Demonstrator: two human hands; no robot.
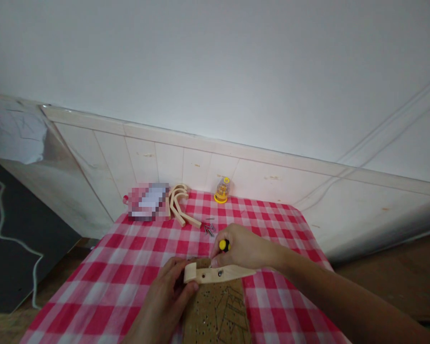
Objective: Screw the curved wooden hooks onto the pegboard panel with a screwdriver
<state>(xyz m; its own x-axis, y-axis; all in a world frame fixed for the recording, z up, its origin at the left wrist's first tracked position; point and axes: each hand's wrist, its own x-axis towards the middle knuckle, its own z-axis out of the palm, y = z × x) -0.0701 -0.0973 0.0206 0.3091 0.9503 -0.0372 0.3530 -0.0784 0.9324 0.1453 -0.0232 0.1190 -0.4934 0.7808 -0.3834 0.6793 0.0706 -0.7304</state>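
Observation:
My left hand pinches the left end of a light curved wooden piece, thumb on its front. That piece lies across the top of a brown engraved wooden board. My right hand is closed around a screwdriver with a yellow and black handle, just above the wooden piece. A small screw or hole shows in the piece's middle.
The table carries a red and white checked cloth. Curved wooden pieces, a blurred box and a yellow bit holder stand at the far edge. Loose screws lie near them. A pale panelled wall rises behind.

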